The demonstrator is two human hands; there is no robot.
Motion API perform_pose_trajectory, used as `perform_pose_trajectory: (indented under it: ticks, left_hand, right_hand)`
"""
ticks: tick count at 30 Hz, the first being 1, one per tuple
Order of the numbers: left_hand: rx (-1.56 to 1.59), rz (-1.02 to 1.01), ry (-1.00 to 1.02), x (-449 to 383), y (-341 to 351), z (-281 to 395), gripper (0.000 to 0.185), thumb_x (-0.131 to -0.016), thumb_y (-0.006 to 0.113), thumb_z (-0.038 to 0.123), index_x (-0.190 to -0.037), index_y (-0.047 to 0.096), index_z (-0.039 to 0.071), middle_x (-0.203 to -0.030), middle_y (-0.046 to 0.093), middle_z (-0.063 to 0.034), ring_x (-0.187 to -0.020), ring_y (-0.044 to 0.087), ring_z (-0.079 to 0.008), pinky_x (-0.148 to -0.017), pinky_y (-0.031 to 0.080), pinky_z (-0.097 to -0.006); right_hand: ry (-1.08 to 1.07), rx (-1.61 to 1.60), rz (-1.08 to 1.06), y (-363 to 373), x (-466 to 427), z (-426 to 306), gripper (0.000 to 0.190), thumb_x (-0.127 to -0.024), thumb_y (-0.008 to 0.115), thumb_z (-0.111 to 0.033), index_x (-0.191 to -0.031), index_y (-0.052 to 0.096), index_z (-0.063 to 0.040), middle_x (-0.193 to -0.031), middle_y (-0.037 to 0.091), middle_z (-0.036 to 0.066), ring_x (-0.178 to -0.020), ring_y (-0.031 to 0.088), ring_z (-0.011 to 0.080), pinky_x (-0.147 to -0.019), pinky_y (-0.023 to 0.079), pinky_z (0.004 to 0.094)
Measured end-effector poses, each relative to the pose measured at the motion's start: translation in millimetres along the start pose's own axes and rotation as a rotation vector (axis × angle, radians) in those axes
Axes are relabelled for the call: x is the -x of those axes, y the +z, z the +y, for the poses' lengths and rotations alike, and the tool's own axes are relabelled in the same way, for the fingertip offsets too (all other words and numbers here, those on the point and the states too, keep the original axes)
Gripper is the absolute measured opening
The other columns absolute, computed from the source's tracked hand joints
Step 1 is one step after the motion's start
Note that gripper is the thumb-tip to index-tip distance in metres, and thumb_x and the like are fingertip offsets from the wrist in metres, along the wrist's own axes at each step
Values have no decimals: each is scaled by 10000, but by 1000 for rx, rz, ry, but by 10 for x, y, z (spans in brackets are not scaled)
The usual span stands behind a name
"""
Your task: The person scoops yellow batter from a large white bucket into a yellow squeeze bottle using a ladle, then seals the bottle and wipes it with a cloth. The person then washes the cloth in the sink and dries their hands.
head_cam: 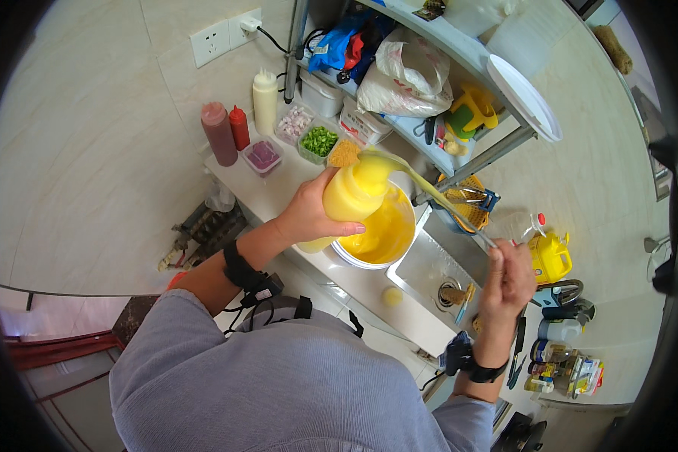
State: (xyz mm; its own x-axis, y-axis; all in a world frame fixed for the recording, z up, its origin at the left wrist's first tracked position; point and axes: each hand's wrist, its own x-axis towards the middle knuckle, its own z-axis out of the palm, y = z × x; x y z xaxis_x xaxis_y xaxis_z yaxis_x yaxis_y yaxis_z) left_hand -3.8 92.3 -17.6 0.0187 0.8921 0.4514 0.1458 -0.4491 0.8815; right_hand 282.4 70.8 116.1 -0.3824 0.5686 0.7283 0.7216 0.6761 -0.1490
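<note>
My left hand grips a plastic bottle filled with yellow sauce, tilted over the counter. Long and coated in yellow, a metal ladle runs from my right hand, which is closed round the end of its handle. The ladle's bowl rests at or just over the bottle's mouth, and thick sauce covers both there. Below and partly behind the bottle stands a white bucket, its inside smeared with yellow sauce.
Squeeze bottles and small tubs of chopped greens, diced onion and orange crumbs line the wall. A metal shelf overhangs the bucket. Right of the bucket is a steel sink; a yellow jug stands beyond it. A yellow spot marks the counter edge.
</note>
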Motion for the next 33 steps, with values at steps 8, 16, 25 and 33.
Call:
perform_pose_trajectory:
  ticks: [8,16,25,33]
  left_hand:
    - [306,-28,-88,-115,20,160,736,-671,832,218,-1259,438,15,-1142,580,-73,-1061,550,-164,-944,427,-309]
    - [411,20,-150,-150,6,224,735,-677,819,195,-1276,434,13,-1168,574,-71,-1086,542,-159,-953,422,-305]
    - [-24,64,-164,-112,-260,18,753,-615,850,295,-1200,478,1,-1065,636,-116,-978,616,-192,-884,472,-316]
    - [-167,0,-33,-102,-217,89,766,-607,855,307,-1198,471,5,-1054,649,-131,-969,641,-220,-866,488,-325]
  right_hand:
    - [-220,106,125,403,348,-15,258,-721,679,42,-967,670,-37,-665,496,67,-580,481,229,-515,420,318]
    - [-384,181,67,353,374,25,384,-648,745,-6,-1026,689,-42,-669,485,25,-616,494,201,-533,451,294]
    - [-221,168,-56,-366,-93,298,203,-698,703,-29,-898,666,-20,-686,532,89,-629,509,251,-590,415,326]
    - [705,-687,83,368,405,187,154,-924,599,-143,-960,647,-1,-749,558,-27,-649,467,44,-573,369,183]
